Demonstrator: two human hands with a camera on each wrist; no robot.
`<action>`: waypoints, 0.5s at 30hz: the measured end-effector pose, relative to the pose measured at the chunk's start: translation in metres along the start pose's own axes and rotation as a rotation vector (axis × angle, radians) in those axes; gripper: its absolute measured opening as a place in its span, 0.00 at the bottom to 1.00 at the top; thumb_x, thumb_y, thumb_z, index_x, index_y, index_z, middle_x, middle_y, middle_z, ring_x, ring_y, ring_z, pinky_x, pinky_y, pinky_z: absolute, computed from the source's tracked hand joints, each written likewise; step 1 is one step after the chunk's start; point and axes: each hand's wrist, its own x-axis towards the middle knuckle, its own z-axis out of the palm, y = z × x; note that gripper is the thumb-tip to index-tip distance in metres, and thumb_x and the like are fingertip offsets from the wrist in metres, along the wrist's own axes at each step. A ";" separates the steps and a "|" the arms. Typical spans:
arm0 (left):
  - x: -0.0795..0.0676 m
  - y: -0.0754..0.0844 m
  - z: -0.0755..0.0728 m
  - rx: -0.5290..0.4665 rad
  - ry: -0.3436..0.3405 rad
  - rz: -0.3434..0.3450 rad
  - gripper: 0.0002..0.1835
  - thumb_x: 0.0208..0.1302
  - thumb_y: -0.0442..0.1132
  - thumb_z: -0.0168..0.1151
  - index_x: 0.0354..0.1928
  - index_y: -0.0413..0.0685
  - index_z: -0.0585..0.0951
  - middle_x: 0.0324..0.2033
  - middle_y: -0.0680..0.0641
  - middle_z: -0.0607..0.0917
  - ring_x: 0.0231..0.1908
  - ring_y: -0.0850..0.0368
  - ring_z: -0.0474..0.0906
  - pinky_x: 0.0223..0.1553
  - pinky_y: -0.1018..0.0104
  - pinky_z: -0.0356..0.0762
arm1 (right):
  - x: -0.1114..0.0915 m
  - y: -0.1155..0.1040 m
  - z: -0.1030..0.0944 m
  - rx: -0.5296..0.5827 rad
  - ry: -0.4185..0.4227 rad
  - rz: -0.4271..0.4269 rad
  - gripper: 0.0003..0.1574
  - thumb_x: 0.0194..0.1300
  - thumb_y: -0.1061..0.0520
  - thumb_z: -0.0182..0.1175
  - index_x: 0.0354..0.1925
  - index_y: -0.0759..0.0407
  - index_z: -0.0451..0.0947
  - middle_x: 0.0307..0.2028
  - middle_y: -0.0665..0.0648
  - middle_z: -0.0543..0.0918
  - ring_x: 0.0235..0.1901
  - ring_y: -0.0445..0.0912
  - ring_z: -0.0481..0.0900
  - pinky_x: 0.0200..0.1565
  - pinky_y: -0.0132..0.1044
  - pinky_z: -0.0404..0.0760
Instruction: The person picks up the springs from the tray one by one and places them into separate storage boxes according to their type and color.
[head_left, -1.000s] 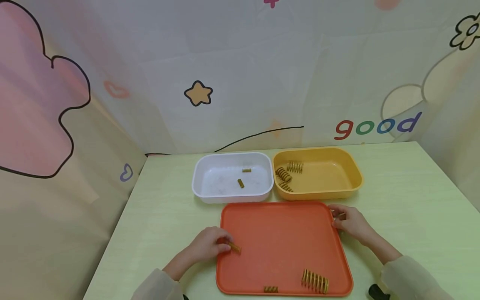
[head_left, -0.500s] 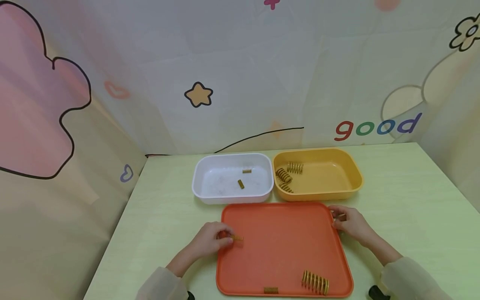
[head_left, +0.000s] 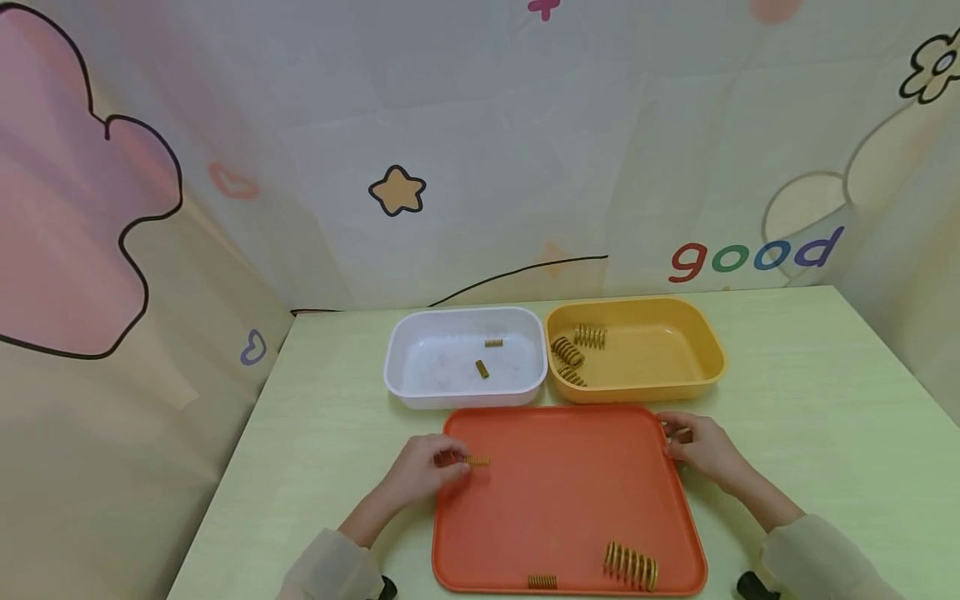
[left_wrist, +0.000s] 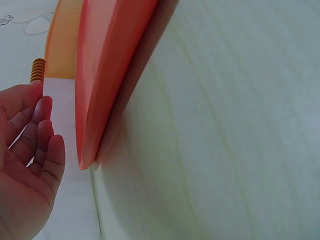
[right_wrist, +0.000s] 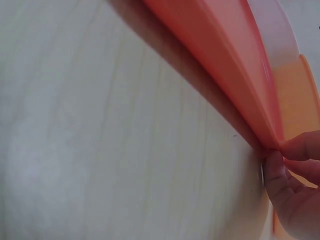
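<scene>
Between thumb and fingertips my left hand (head_left: 426, 477) pinches a small brass coil spring (head_left: 477, 461), above the left part of the orange tray (head_left: 570, 492). In the left wrist view the spring's ribbed end (left_wrist: 37, 70) sticks up past the fingertips. My right hand (head_left: 702, 450) grips the tray's right rim near its far corner; the right wrist view has thumb and fingers on either side of that rim. Near the tray's front edge lie another small spring (head_left: 542, 581) and, to its right, a large, wider-wound spring (head_left: 631, 567).
Behind the tray, a white bin (head_left: 450, 400) holds two small springs (head_left: 482, 369). Touching its right side, a yellow bin (head_left: 645, 392) has several large springs (head_left: 590, 337) at its left end. A printed cloth (head_left: 487, 208) hangs behind the table (head_left: 322, 408).
My left hand has moved away from me, slightly right, carrying the small spring, which has turned from slanting to nearly level. The right hand stays on the tray rim.
</scene>
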 end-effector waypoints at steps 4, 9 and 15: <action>0.003 0.001 -0.002 -0.024 0.047 0.003 0.05 0.50 0.35 0.62 0.32 0.47 0.81 0.25 0.54 0.80 0.27 0.65 0.71 0.30 0.74 0.72 | 0.000 0.000 0.000 0.010 -0.004 0.004 0.28 0.51 0.71 0.53 0.53 0.76 0.65 0.40 0.69 0.73 0.33 0.49 0.75 0.28 0.34 0.78; 0.007 0.002 -0.005 -0.067 0.092 0.012 0.05 0.50 0.34 0.62 0.31 0.47 0.81 0.25 0.53 0.80 0.27 0.65 0.72 0.30 0.74 0.73 | 0.000 0.000 0.000 0.018 -0.005 0.004 0.28 0.51 0.71 0.52 0.53 0.76 0.65 0.41 0.70 0.73 0.34 0.49 0.75 0.28 0.34 0.78; 0.013 0.004 -0.010 -0.107 0.103 -0.022 0.05 0.51 0.34 0.63 0.32 0.47 0.81 0.26 0.52 0.81 0.28 0.63 0.73 0.33 0.72 0.74 | 0.000 0.000 0.000 0.027 -0.007 -0.003 0.28 0.51 0.71 0.53 0.53 0.76 0.64 0.41 0.71 0.72 0.35 0.50 0.75 0.28 0.34 0.78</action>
